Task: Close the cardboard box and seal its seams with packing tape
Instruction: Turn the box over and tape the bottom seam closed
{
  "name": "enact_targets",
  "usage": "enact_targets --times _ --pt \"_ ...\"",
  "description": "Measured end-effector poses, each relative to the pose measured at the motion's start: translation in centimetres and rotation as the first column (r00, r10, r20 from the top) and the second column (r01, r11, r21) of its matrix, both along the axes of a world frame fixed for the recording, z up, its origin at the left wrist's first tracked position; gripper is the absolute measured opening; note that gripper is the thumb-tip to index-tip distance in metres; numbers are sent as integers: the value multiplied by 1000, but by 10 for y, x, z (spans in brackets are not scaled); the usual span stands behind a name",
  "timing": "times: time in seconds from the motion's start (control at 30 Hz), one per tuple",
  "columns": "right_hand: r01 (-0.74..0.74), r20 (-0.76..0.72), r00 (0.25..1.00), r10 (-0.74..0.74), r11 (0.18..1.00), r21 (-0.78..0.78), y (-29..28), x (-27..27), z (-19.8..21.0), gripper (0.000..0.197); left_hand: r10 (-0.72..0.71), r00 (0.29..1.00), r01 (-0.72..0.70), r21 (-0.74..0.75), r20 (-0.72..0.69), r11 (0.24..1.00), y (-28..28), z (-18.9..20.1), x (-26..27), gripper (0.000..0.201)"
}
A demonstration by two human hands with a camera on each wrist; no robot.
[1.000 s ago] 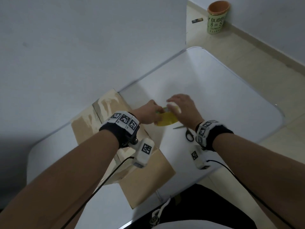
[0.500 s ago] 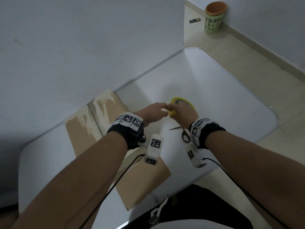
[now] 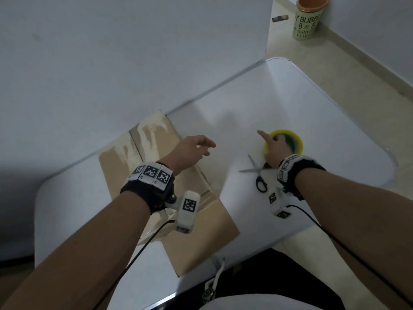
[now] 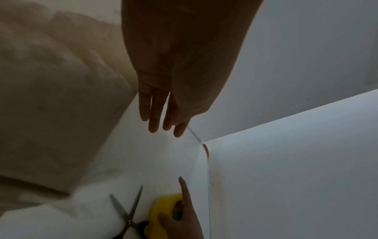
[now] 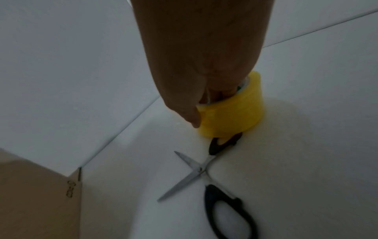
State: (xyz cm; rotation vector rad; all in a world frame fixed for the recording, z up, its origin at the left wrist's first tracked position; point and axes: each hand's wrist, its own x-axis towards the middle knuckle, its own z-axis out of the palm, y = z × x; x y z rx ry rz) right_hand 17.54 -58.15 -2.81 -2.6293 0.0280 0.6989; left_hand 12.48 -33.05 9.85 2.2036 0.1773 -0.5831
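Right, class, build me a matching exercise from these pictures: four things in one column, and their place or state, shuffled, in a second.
Things:
1. tape roll
2. scissors
3. cardboard box
4. left hand

States:
A. lying with blades apart
B. brown, against the wall
C. gripped by the right hand
D. fingers straight, holding nothing

Pairs: 1-C, 2-A, 3-B, 4-D

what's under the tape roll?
One black handle loop of the open scissors runs under the tape roll's near edge; the rest of that loop is hidden. The right hand has fingers inside the core, thumb outside. Beneath is the white table.
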Motion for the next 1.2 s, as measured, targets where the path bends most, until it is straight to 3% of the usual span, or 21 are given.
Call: enact_targets --times 0.07,0.13,0.2,0.27,0.33,0.4,0.5,0.6,0.7,0.77,0.87,0.97,1.1,1.2 --pt "24 100 995 -22 1000 -14 2 -6 1 83 -9 999 8 23 36 1000 6 1 -6 26" --pt "81 236 968 -82 997 18 6 -12 8 69 -6 997 2 52 82 999 14 3 -13 25" --pt "110 253 953 -165 970 218 18 -20 15 41 7 990 -17 77 139 997 22 4 -20 22" --pt "192 -31 979 -203 852 487 37 -33 26 26 -4 979 -18 104 205 994 28 5 -29 16" --pt "360 -379 917 -129 677 642 57 -52 37 38 -94 963 54 165 251 985 30 8 -39 12" --pt "469 -536 843 -40 541 698 70 -72 46 53 -240 937 180 239 252 954 29 7 -52 16" --pt "584 -634 772 42 348 734 79 -97 45 58 -435 883 355 357 175 864 27 -1 -71 25" --pt "638 -676 731 94 256 726 80 -115 41 39 -529 840 421 473 120 774 28 -13 -84 32" --pt "646 -664 745 66 177 743 81 -126 39 14 -531 836 415 476 135 775 29 -17 -88 29" --pt "637 -645 764 18 143 758 82 -129 38 9 -515 844 407 447 150 796 29 -18 -88 29" --pt "605 -604 795 -57 145 783 88 -131 36 11 -497 851 405 389 170 827 31 -19 -88 31" --pt "530 -516 848 -119 220 819 101 -132 34 12 -478 860 394 360 182 846 34 -22 -89 31" --pt "320 -269 947 -175 451 833 116 -134 30 8 -445 868 379 282 222 881 36 -25 -92 21" --pt "166 -74 981 -177 584 795 123 -134 25 10 -468 863 422 238 191 875 40 -26 -95 20"
